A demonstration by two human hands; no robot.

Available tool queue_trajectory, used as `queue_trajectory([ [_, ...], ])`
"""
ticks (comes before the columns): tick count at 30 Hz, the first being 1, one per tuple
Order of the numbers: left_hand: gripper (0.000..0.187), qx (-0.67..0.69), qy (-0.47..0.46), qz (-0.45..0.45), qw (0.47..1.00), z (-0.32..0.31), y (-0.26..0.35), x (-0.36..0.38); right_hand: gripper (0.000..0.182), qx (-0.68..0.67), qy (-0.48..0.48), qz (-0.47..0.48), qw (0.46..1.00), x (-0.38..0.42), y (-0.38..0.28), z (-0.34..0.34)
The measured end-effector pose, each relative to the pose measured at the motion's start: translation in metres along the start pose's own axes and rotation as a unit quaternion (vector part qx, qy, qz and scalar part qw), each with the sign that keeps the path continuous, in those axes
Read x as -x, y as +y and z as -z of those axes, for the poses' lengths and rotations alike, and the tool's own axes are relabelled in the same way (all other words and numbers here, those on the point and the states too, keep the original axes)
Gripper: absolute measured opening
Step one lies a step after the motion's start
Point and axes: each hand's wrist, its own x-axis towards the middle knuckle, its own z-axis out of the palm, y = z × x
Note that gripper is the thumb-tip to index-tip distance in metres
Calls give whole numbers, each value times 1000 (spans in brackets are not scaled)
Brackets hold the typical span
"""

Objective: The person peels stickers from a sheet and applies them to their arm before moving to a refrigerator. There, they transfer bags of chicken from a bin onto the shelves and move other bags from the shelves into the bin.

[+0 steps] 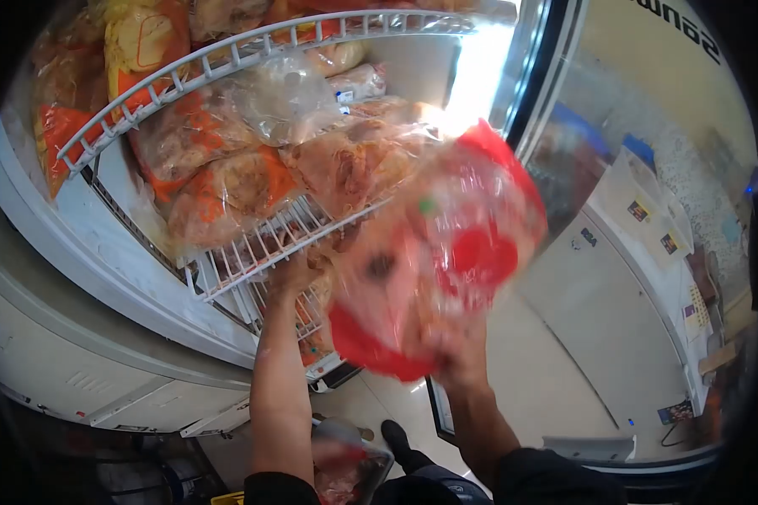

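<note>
A clear plastic bag with red ends and pale pink contents (472, 244) is raised in front of the wire shelf (269, 244), blurred by motion. My right hand (451, 349) grips its lower edge, fingers wrapped into the plastic. My left hand (299, 265) reaches to the shelf edge at the bag's left side; its fingers are mostly hidden behind the bag. Just above that hand lies a bag of pinkish meat (349, 164) on the shelf. Orange-printed bags (236, 189) rest to its left.
A curved white rack (219, 52) spans the top, with more bags behind. The glass door (556, 76) stands open at the right, beside a white cabinet (606, 286). Below, a container with red packages (345, 475) stands near a dark shoe (394, 436).
</note>
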Motion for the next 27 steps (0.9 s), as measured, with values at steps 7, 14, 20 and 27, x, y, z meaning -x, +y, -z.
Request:
queue_trajectory([
  [7,84,-22,-37,33,999,-9,-5,1,48,-36,60,34,997,-185,-30,-55],
  [14,89,-60,-89,68,992,8,0,0,47,315,179,5,932,-182,-44,-50],
  [20,91,-11,-90,71,993,-3,-3,0,38,584,200,297,729,-161,-47,-35],
  [27,86,-26,-91,65,993,6,2,0,20,538,200,372,730,-118,-20,24],
])
